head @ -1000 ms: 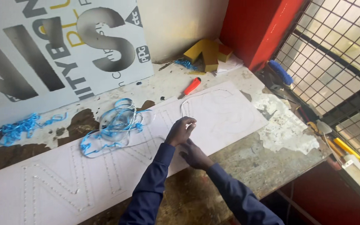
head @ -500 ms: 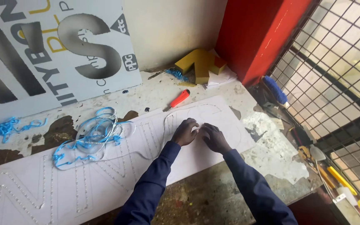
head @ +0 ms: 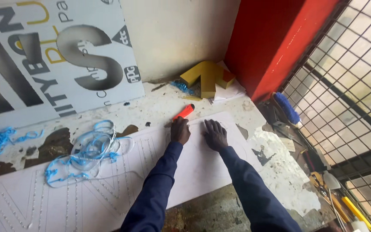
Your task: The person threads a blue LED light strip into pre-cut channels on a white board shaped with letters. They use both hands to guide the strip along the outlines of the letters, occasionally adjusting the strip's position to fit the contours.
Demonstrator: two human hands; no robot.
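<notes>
Both hands lie on the white board near the bench's front edge: the right hand flat and loose, the left hand touching the red cutter beyond; whether it grips is unclear. Blue strips lie leftward.

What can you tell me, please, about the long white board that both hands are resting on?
The white board is a long, flat, thin sheet, plastic-like by its look, lying on the worn workbench and running from lower left to upper right. Rows of small holes trace big letter outlines across it. Its far end is rounded. The left hand and right hand press flat near that end. A tangle of blue strips lies partly on it, and an orange-red tool sits just beyond its edge.
</notes>
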